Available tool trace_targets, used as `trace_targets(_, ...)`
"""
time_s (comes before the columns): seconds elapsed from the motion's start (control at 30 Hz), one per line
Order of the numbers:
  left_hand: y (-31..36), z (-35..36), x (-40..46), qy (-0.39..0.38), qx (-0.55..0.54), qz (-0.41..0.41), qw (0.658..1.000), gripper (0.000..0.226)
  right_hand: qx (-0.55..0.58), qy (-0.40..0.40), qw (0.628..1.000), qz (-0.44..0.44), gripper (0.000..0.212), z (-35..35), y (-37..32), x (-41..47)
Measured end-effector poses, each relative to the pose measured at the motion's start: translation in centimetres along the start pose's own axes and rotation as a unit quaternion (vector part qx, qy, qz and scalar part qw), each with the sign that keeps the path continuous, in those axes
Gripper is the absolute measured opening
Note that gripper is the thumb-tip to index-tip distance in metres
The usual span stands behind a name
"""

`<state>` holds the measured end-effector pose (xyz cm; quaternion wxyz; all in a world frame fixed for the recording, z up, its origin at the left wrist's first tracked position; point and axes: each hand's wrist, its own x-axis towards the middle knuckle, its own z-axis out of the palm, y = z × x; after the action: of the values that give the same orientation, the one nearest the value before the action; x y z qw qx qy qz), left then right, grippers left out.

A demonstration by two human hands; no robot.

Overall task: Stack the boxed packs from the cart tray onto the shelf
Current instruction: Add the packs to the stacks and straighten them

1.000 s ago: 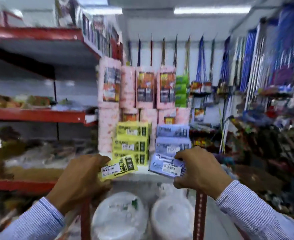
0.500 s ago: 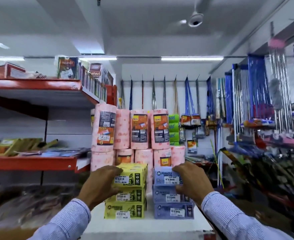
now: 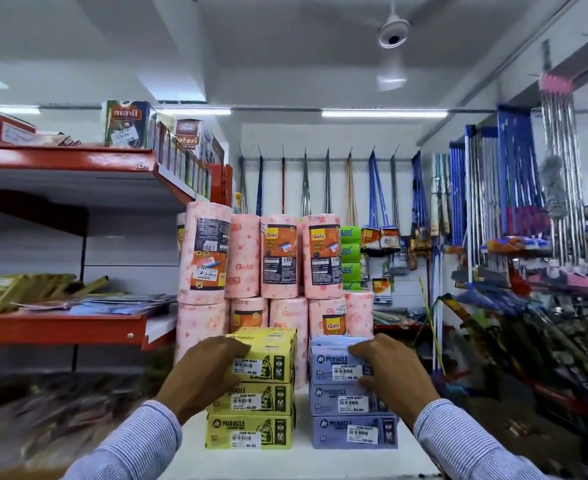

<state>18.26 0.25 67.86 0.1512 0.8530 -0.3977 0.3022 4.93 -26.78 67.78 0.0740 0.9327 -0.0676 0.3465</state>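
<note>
Two stacks of boxed packs stand on a white shelf (image 3: 303,459) in front of me. The left stack is yellow, three high; my left hand (image 3: 204,372) grips its top yellow pack (image 3: 268,355) from the left side. The right stack is pale blue, three high; my right hand (image 3: 389,372) grips its top blue pack (image 3: 334,362) from the right side. Both top packs rest squarely on the packs below. The cart tray is out of view.
Pink kitchen towel rolls (image 3: 282,258) are stacked two high right behind the packs. Red shelves (image 3: 63,157) with boxed goods run along the left. Mops and brooms (image 3: 514,188) hang at the back and right, with cluttered racks (image 3: 528,341) at the right.
Both hands carried a yellow pack and a blue pack up from the cart and set them on top of the two stacks. My view rose from the cart to the shelf.
</note>
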Motion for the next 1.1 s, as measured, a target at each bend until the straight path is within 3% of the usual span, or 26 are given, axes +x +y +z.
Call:
trace_targets(0.13,0.1,0.1,-0.3,0.003,-0.006,0.004,1.000,0.036,0.010,0.024,1.000,0.018,0.030,1.1,-0.5,-0.4)
trace_targets(0.3,-1.0,1.9,-1.1,0.040,-0.038,0.029,0.998,0.045,0.014,0.124,0.992,0.010,0.072,2.9,-4.0,-2.3)
trace_targets(0.4,-2.2,4.1,-2.4,0.113,0.072,0.090,0.987,0.051,0.033,0.177,0.983,-0.047,0.076,4.8,-7.7,-3.0)
trace_targets(0.63,-4.7,7.3,-4.9,0.112,0.133,0.066,0.983,0.073,0.090,0.126,0.982,-0.105,0.082,9.2,-13.6,-1.1)
trace_targets(0.77,-6.0,7.8,-4.4,0.101,0.114,0.083,0.985,0.071,0.076,0.116,0.984,-0.109,0.070,10.4,-14.4,0.4)
trace_targets(1.1,-7.1,8.8,-4.3,0.098,0.080,0.099,0.987,0.067,0.062,0.100,0.987,-0.107,0.070,11.0,-14.5,0.9)
